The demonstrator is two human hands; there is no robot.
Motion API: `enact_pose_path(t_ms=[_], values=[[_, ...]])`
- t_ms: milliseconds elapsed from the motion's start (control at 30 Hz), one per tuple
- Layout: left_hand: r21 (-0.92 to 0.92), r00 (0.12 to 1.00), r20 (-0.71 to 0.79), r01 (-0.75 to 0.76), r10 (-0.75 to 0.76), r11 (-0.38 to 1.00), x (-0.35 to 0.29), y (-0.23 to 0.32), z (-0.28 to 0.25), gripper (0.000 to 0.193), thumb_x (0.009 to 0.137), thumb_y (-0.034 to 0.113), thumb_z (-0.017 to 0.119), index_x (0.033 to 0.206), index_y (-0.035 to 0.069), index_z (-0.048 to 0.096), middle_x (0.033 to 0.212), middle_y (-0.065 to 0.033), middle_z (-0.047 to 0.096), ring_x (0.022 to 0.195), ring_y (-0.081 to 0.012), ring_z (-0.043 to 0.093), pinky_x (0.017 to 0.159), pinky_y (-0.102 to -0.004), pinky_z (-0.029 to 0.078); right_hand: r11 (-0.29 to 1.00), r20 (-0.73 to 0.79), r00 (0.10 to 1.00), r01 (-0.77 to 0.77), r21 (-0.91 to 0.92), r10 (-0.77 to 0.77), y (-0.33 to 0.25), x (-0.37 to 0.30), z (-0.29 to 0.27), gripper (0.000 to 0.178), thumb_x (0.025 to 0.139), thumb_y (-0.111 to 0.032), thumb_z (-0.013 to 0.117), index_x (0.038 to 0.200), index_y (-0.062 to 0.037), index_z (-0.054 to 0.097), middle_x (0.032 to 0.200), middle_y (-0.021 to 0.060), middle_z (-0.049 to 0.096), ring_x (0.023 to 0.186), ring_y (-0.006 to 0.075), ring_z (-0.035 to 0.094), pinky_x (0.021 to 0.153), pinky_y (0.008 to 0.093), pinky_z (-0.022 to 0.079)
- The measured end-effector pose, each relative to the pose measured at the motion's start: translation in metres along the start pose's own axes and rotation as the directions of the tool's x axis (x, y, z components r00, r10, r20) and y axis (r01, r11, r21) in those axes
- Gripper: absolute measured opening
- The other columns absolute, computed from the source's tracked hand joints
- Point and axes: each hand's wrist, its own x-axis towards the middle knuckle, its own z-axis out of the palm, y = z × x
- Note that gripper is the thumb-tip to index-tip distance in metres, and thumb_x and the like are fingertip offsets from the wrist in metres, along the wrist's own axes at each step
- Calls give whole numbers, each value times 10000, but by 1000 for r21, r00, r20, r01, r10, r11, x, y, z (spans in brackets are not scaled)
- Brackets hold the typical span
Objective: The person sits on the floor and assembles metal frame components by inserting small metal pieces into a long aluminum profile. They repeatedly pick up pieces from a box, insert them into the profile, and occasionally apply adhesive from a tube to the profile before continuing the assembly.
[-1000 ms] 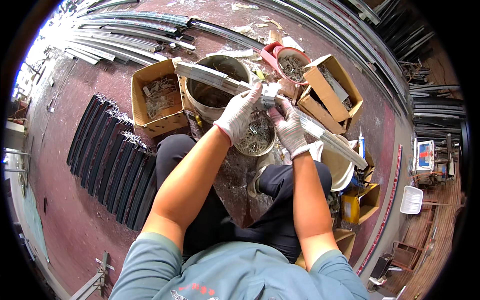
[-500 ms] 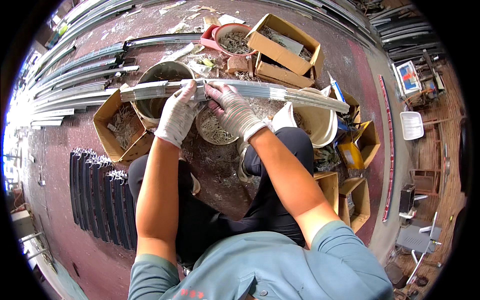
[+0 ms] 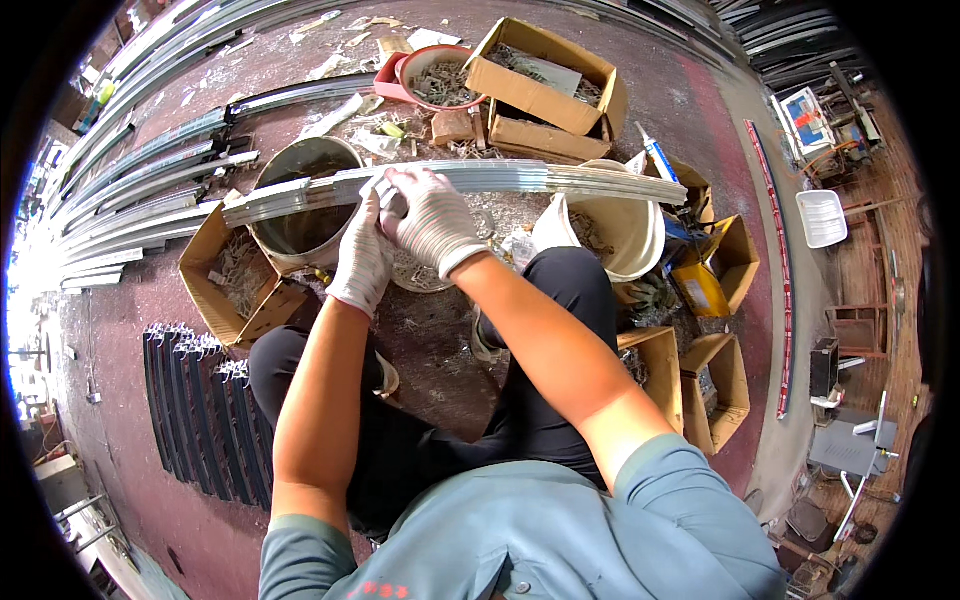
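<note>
A long bundle of silvery metal strips (image 3: 510, 176) lies crosswise in front of me, over a large bucket (image 3: 305, 235) on the left and a white bucket (image 3: 640, 245) on the right. Striped knit gloves cover both hands. My left hand (image 3: 362, 262) is closed at the bundle's near side, its fingers pointing up. Against it presses my right hand (image 3: 432, 218), its fingers bent over the bundle. Between them both pinch a small silvery-grey piece (image 3: 389, 200); the fingers partly hide it, so its kind is unclear.
Cardboard boxes stand left (image 3: 232, 275), ahead (image 3: 545, 80) and right (image 3: 715, 390). A red basin (image 3: 440, 78) holds small metal parts. Dark ribbed strips (image 3: 205, 420) lie at left. More long metal profiles (image 3: 160, 150) spread over the floor at far left.
My right hand has moved left and come up against my left hand, which has dropped slightly to the bundle's near side. The view has shifted a little; the bundle stays crosswise.
</note>
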Motion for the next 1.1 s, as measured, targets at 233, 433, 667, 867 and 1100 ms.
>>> enact_pose_path(t_ms=[233,433,667,867,1100], values=[[492,993,-9,-100,120,865,-18,-2,34,665,1032,517,536,1470,25,450,1401,-125,562,1229,-246,561,1071,-394,424,899,69,927,-374,229,368,126,67,-86,408,814,-330,770,1160,-116,742,953,99,768,820,169,713,751,325,563],[756,966,127,-242,226,608,-19,-2,47,629,1045,488,529,1435,-5,504,1351,-91,584,1203,-155,527,1078,-297,384,657,36,702,-646,-388,712,281,48,-125,457,816,-465,721,1037,-67,766,1074,165,740,994,308,701,892,396,520],[815,942,155,-291,297,500,-27,1,41,693,1020,428,587,1486,-56,414,1418,-235,559,1284,-272,564,1078,-344,421,670,243,691,-454,-587,681,267,57,-96,473,802,-444,741,1087,-67,766,1135,159,736,1045,313,689,933,410,515],[797,919,183,-346,348,495,-18,-4,39,704,1010,429,585,1483,-64,414,1418,-261,545,1244,-290,589,1062,-358,438,727,291,685,-517,-452,668,315,45,-95,389,855,-152,643,1229,-69,714,1173,152,721,1088,304,671,946,370,506],[850,870,121,-340,477,403,-11,19,27,707,1014,455,568,1461,-79,443,1396,-265,557,1258,-307,571,1088,-353,410,703,200,721,-509,-497,663,311,43,-92,462,825,-100,587,1274,-109,697,1319,158,659,1248,316,617,1067,365,471]])
